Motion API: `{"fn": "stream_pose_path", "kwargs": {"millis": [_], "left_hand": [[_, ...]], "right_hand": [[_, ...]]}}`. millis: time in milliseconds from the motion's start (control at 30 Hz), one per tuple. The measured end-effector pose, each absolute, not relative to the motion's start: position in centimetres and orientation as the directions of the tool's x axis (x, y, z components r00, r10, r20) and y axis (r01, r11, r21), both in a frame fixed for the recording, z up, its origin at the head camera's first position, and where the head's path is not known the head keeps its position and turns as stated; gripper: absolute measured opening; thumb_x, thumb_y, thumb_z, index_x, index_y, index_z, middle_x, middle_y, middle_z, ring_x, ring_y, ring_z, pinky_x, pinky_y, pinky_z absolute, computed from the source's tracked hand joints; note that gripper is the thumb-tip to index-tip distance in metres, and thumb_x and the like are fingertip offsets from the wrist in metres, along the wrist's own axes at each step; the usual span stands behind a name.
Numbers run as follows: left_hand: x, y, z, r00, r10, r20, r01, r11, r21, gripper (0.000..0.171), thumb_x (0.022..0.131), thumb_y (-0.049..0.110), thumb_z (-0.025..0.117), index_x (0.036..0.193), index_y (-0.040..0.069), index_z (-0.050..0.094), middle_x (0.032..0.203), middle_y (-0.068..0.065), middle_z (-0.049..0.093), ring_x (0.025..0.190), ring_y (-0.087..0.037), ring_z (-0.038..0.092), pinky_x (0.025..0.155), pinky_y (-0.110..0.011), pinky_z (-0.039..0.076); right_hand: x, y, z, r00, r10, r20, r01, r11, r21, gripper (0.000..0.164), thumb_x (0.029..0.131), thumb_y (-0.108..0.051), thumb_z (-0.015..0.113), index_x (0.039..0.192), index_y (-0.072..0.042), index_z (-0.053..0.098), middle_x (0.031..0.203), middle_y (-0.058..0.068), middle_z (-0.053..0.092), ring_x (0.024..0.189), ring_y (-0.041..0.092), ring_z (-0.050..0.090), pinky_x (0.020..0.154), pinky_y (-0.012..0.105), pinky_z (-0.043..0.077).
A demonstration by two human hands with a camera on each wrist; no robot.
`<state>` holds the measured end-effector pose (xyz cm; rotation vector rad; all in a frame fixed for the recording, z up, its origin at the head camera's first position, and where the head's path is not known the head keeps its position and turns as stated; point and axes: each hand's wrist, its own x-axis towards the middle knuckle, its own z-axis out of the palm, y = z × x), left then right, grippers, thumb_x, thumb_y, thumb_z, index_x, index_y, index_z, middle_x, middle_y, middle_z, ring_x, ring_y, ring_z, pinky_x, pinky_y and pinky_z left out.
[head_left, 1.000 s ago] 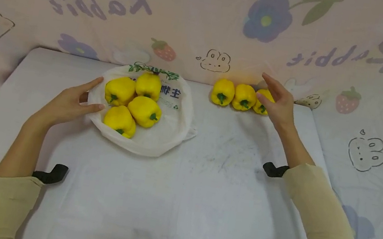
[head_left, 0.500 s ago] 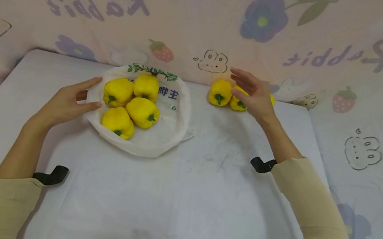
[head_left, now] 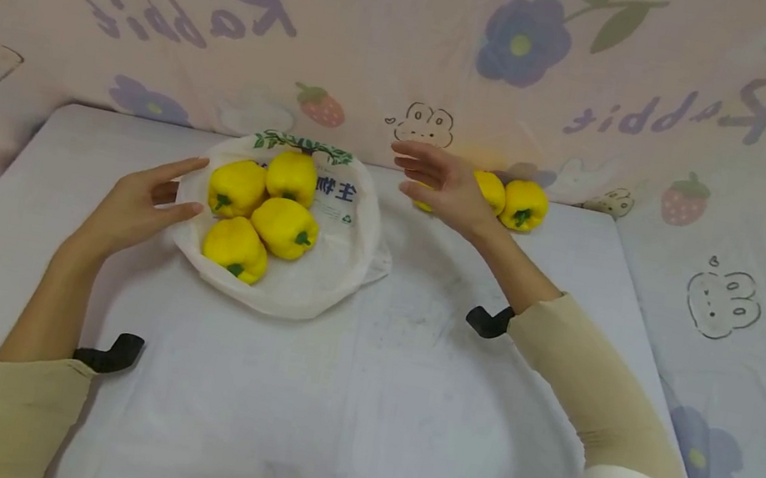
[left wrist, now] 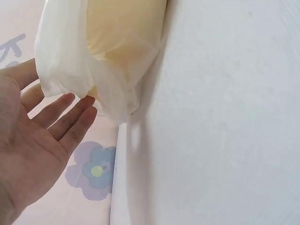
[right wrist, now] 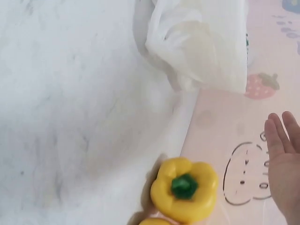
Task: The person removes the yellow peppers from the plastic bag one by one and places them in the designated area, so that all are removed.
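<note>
A white plastic bag (head_left: 338, 282) with a rolled-down rim stands on the table's left half, holding several yellow bell peppers (head_left: 286, 227). My left hand (head_left: 138, 202) is at the bag's left side, thumb and forefinger at the rim. In the left wrist view its fingers lie fairly straight against the bag's outer wall (left wrist: 65, 51). Holding nothing, my right hand (head_left: 448, 191) is in the air just right of the bag, fingers extended. It partly covers a row of yellow bell peppers (head_left: 524, 206) at the back edge; one shows stem-on (right wrist: 185, 190) in the right wrist view.
A white-covered table (head_left: 355, 404) spreads out in front. Directly behind its back edge hangs a pink curtain (head_left: 388, 28) with flowers, rabbits and strawberries. Black wrist mounts (head_left: 113, 354) stick out from both sleeves.
My right hand has swept left from the rightmost pepper of the row, past the others, to beside the bag. The left hand and bag have stayed put.
</note>
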<state>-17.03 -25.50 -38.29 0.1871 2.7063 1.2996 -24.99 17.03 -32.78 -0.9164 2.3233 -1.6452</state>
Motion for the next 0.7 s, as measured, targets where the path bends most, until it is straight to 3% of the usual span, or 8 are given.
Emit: {"fn": "stream_pose_path", "kwargs": {"millis": [100,333,700], "left_hand": [[-17.3,-25.2,-38.1,-0.982,0.176,-0.064,0.061,0.621,0.781,0.068,0.095,0.028,0.070,0.155,0.023,0.038,0.161,-0.011,0.028,0.139,-0.046,0.036,0.109,-0.060,0.034],[-17.5,-24.9,-37.9,-0.983,0.173,-0.052,0.071,0.635,0.769,0.068,0.095,0.031,0.069,0.155,0.019,0.038,0.160,-0.011,0.030,0.138,-0.046,0.037,0.110,-0.060,0.033],[-17.5,-25.2,-38.0,-0.981,0.162,-0.108,0.024,0.650,0.760,0.074,0.093,0.033,0.071,0.156,0.023,0.033,0.161,-0.016,0.028,0.136,-0.049,0.038,0.108,-0.060,0.036]], "right_hand": [[-24.9,15.8,-32.7,-0.798,-0.571,0.193,-0.378,0.225,-0.898,0.051,0.093,0.005,0.063,0.141,0.007,0.048,0.145,0.021,0.049,0.133,0.037,0.048,0.112,0.047,0.037],[-26.7,14.3,-34.5,-0.782,-0.595,0.185,-0.380,0.219,-0.899,0.051,0.092,0.000,0.067,0.141,0.000,0.052,0.144,0.015,0.053,0.130,0.029,0.052,0.109,0.036,0.042],[-27.4,11.3,-35.2,-0.769,-0.631,0.107,-0.374,0.308,-0.875,0.053,0.093,-0.011,0.070,0.142,-0.002,0.052,0.143,0.014,0.053,0.126,0.027,0.056,0.102,0.025,0.046]]}}
